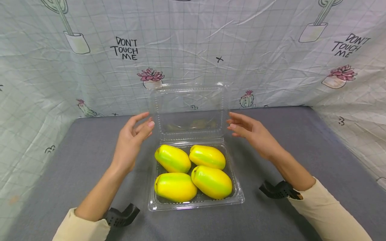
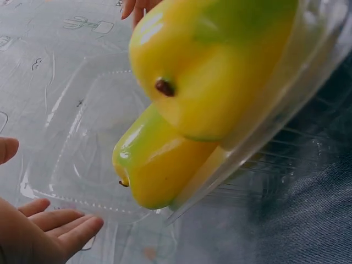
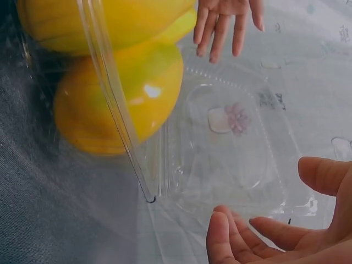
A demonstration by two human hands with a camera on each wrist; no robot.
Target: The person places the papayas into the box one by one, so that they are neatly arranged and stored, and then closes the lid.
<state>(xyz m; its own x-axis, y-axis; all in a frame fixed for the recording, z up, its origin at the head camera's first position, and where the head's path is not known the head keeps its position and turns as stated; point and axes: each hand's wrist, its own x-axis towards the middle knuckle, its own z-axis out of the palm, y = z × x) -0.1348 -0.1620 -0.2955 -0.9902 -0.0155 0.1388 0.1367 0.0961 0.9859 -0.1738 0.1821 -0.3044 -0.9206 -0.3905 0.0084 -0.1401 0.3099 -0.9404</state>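
Note:
A clear plastic clamshell box (image 1: pixel 197 205) stands on the table with its lid (image 1: pixel 193 100) raised at the back. Several glossy yellow-green fruits, shaped like mangoes, lie in its base, among them a front left fruit (image 1: pixel 175 187) and a front right fruit (image 1: pixel 212 182). A short brown stem shows on the nearest fruit (image 2: pixel 203 71) in the left wrist view. My left hand (image 1: pixel 131 140) hovers beside the lid's left edge, fingers relaxed and holding nothing. On the opposite side, my right hand (image 1: pixel 256 134) is held near the lid's right edge, empty, thumb apart from the fingers.
Grey cloth covers the table (image 1: pixel 99 160). Behind and along both sides hangs a pale curtain (image 1: pixel 193 43) printed with cacti and lettering. A black wrist mount (image 1: pixel 123 216) sits on the left forearm, and another black mount (image 1: pixel 278 190) on the right.

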